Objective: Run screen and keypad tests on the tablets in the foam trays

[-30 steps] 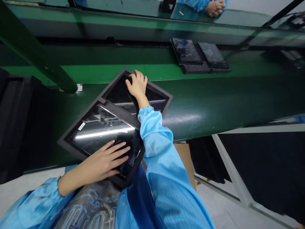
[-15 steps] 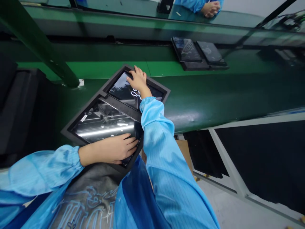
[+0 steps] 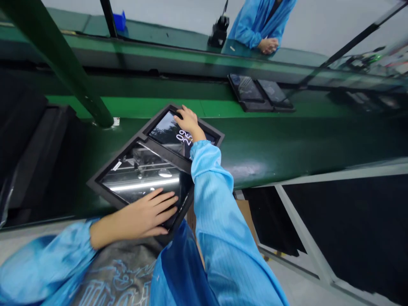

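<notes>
A black tray [image 3: 119,135] with two compartments lies slantwise at the near edge of the green bench. In its far compartment, a tablet [image 3: 165,126] has its screen lit with large clock digits, "09" over "25". A second tablet [image 3: 127,180], dark and glossy with a small white label, fills the near compartment. My left hand [image 3: 143,214] rests spread on the near tablet's lower part, fingers apart. My right hand [image 3: 188,122] lies on the lit tablet's upper end by the tray rim, thumb apart from the fingers; its palm side is hidden.
Farther along the green bench [image 3: 270,140] sits another black tray [image 3: 251,105] with two tablets. A green post [image 3: 79,85] rises at left beside stacked black trays [image 3: 41,161]. Across the glass, a person's clasped hands [image 3: 268,45] rest near a black device [image 3: 219,30].
My left hand has slid left and down over the near tablet, its fingers spreading. My right hand stays on the lit tablet. The camera view has tilted up, showing more of the far side.
</notes>
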The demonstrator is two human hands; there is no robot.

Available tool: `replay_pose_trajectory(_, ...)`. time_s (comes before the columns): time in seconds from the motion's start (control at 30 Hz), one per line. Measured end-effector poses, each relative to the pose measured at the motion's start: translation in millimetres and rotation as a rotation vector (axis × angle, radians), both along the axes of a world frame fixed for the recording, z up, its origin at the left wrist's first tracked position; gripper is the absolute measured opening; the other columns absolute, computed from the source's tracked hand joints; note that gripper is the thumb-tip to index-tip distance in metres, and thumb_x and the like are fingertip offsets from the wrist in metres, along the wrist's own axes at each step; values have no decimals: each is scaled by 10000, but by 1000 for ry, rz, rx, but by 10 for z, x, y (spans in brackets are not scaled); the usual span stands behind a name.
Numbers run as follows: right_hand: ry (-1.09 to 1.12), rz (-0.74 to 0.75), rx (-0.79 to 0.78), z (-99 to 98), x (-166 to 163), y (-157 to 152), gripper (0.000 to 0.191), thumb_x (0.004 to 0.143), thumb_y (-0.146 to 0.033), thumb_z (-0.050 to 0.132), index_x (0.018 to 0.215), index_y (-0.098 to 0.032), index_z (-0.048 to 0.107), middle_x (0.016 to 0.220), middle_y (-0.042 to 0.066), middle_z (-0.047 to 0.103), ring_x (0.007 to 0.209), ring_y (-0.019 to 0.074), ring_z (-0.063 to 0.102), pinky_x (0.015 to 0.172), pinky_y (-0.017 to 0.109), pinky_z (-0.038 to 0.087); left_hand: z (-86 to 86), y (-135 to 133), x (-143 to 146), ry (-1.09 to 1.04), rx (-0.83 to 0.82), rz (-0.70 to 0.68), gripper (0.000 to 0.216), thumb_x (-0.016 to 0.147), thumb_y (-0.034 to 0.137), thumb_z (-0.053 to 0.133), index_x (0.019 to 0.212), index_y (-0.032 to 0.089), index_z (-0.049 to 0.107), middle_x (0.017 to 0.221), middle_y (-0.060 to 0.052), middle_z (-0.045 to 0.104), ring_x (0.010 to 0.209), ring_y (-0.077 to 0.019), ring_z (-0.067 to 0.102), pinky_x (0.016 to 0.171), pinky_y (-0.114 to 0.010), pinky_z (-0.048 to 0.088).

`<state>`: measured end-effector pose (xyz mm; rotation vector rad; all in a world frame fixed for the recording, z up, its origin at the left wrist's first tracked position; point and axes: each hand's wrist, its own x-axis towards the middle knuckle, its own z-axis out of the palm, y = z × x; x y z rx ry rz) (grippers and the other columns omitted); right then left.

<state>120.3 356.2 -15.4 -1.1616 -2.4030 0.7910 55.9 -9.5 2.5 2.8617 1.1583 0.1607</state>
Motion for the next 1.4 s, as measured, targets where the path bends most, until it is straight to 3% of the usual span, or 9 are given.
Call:
replay_pose_trajectory(0.1,40,46,-6,100,126,116,286,973,-228,533,1178,-137,710,1376,140,655,1325,242,573,1167,426,385,-259,-553,-193,-155,101,354,543,992,300,521,1511,193,405,1591,-99,422,1534,-274,247,1284,-492,34)
replay_pose_trajectory(0.2,84,46,10,149,251,122,277,970,-237,533,1156,-169,727,1301,107,709,1231,210,648,1114,377,449,-544,-955,-415,-313,143,729,596,975,236,494,1548,226,330,1594,-125,394,1537,-290,240,1279,-524,114)
replay_pose_trajectory(0.37,130,-75,113,133,628,-248,289,977,-290,514,1154,-197,722,1439,132,612,1473,280,414,1221,591,228,-644,-1100,-722,-492,155,1041,671,951,314,487,1565,428,239,1623,-56,342,1503,-416,283,1199,-737,233)
replay_pose_trajectory(0.53,110,-168,200,161,1353,-747,302,993,-345,478,1087,-226,739,1486,113,571,1537,325,277,1186,729,99,-556,-967,-780,-553,191,1029,659,948,335,479,1546,490,252,1656,46,268,1513,-398,267,1216,-723,232)
replay_pose_trajectory(0.7,-34,-220,246,149,1780,-1123,381,1015,-369,430,968,-197,767,1477,144,574,1530,367,279,1159,775,84,-664,-780,-684,-635,190,1034,667,959,291,511,1565,407,257,1653,-22,284,1516,-382,265,1233,-663,239)
replay_pose_trajectory(0.93,-328,6,238,163,1014,-1263,450,999,-405,518,1301,-105,664,1625,209,342,1568,405,95,1187,731,126,-665,-653,-475,-533,255,973,576,954,219,538,1499,347,401,1651,-72,291,1538,-381,209,1241,-680,103)
replay_pose_trajectory(1.13,-121,209,167,333,470,-1288,501,1030,-499,434,1377,-188,617,1671,126,275,1584,343,21,1222,655,154,-378,-502,-479,-410,253,711,375,945,197,554,1297,293,640,1570,-88,447,1532,-329,255,1252,-601,147)
replay_pose_trajectory(1.27,77,71,173,249,689,-1291,441,1007,-491,474,1290,-220,677,1593,116,432,1578,317,121,1240,592,196,-296,-284,-640,-309,154,588,293,974,328,557,1232,362,693,1543,-9,498,1501,-325,329,1249,-638,116)
replay_pose_trajectory(1.4,221,-232,188,113,1119,-1255,422,981,-504,471,1145,-216,732,1433,137,600,1501,321,331,1194,571,322,-259,279,-687,-290,-64,522,348,1033,460,428,1242,368,691,1566,0,457,1493,-332,345,1213,-688,201)
